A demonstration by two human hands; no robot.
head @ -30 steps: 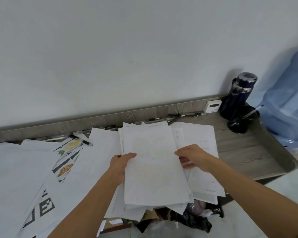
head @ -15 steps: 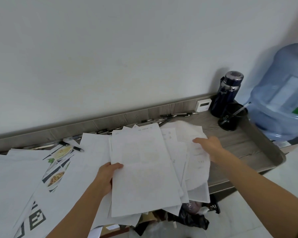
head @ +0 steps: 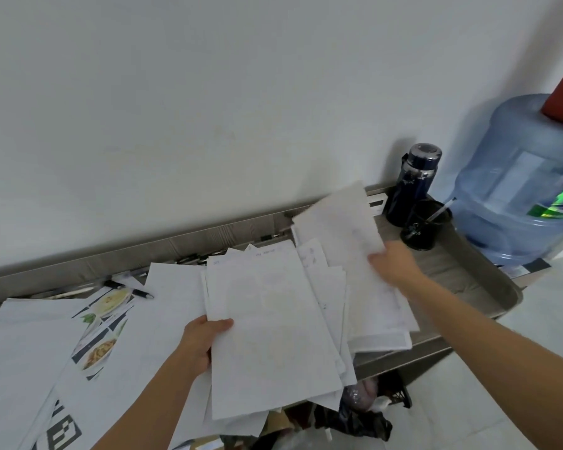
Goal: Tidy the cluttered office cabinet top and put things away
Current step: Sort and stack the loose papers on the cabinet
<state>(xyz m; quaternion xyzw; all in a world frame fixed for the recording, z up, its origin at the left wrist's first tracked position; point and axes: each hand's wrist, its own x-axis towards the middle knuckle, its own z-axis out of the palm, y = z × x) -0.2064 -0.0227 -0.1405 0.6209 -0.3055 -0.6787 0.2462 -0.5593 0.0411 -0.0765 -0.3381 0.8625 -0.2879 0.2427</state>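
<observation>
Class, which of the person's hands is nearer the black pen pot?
Right. The right hand holds a sheet just beside the pen pot, to its left; the left hand grips the paper stack much farther left.

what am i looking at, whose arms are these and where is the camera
No machine here: a person wears one camera on the head, looking down at their bare arms. The left hand grips a stack of papers by its edge; the right hand holds a few loose sheets partly raised off the grey cabinet top. More paper, some with food photos, and a pen lie to the left. In the far corner stand a dark flask and a black pen cup, with a blue water jug beside.
</observation>
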